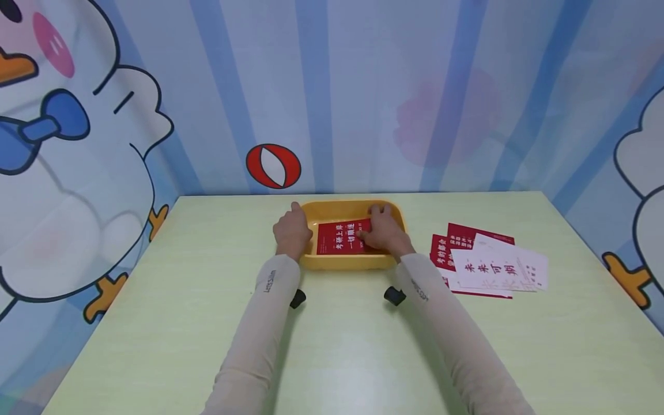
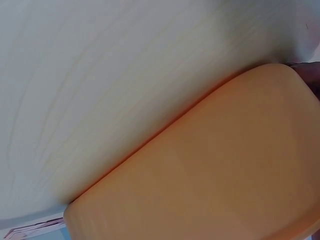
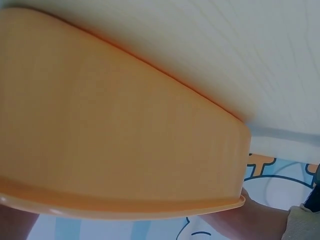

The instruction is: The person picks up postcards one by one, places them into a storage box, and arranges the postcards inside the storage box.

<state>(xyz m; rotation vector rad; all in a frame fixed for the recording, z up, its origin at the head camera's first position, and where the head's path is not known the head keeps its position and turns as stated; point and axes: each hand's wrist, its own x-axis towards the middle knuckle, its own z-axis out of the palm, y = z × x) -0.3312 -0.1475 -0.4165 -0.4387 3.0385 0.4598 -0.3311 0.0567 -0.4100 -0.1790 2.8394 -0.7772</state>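
Note:
A yellow plastic tray (image 1: 347,263) stands near the far edge of the table, with a red card (image 1: 334,239) bearing white Chinese characters inside it. My left hand (image 1: 292,231) grips the tray's left end with curled fingers. Inside the tray's right part, my right hand (image 1: 385,231) holds the red card by its right end, thumb across its face; the fingertips' grip beneath is hidden. Both wrist views are mostly filled by the tray's outer wall (image 2: 200,170), and the right wrist view also catches my left hand (image 3: 240,220) beyond the rim.
To the right of the tray lies a loose, overlapping pile of red cards (image 1: 440,248) and white cards (image 1: 487,268). The pale table (image 1: 342,357) meets a blue striped cartoon backdrop (image 1: 353,104) at the back and sides.

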